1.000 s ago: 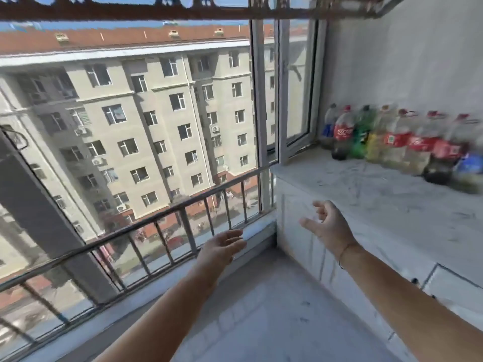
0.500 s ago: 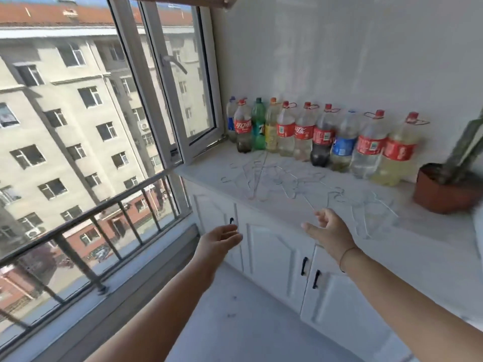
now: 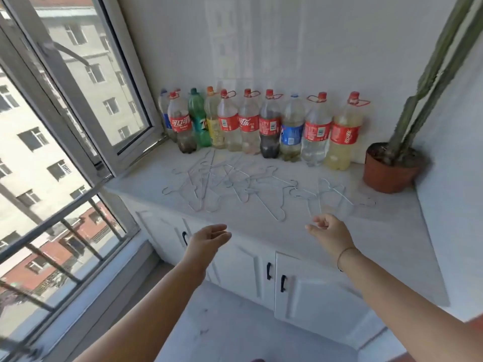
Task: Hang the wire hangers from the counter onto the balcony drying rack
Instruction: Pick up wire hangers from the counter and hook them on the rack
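Observation:
Several thin silver wire hangers (image 3: 235, 186) lie scattered and overlapping on the pale marble counter (image 3: 339, 231), in front of a row of bottles. My left hand (image 3: 209, 237) hovers in front of the counter's near edge, fingers straight, empty. My right hand (image 3: 328, 228) hovers over the counter's near part with loosely curled fingers, just short of the rightmost hangers (image 3: 329, 197), touching none. The drying rack is out of view.
Several plastic soda bottles (image 3: 261, 126) line the back wall. A potted cactus (image 3: 389, 165) stands at the right end. White cabinet doors (image 3: 261, 270) sit below the counter. An inward-opened window (image 3: 104, 95) and a metal railing (image 3: 65, 231) lie to the left.
The view has swung right and down from the window and railing to the counter. The hangers now lie close before both hands, which stay outstretched and empty.

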